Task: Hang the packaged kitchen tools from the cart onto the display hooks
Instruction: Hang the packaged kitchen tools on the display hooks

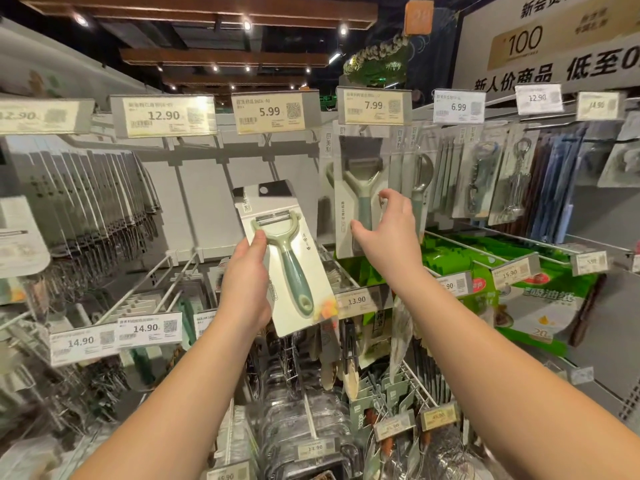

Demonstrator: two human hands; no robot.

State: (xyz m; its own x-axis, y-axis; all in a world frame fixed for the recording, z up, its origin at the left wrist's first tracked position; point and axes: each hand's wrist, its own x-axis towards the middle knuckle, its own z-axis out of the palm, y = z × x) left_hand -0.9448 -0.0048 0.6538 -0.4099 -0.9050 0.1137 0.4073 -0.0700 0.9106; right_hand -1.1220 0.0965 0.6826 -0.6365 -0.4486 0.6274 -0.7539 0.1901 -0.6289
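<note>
My left hand (247, 282) grips a carded green Y-peeler (289, 261) by its left edge and holds it tilted in front of the shelf, below the 5.99 tag (270, 112). The hook (273, 147) under that tag shows nothing hanging on it. My right hand (384, 230) reaches to a similar green peeler pack (360, 188) that hangs under the 7.99 tag (374, 105); thumb and fingers are curved around its lower right part. No cart is in view.
Rows of packaged tools hang at left (93, 192) and right, with corkscrews (516, 174) at far right. Green bags (540, 299) lie on the lower right shelf. Price tags and wire hooks jut out at several levels below my arms.
</note>
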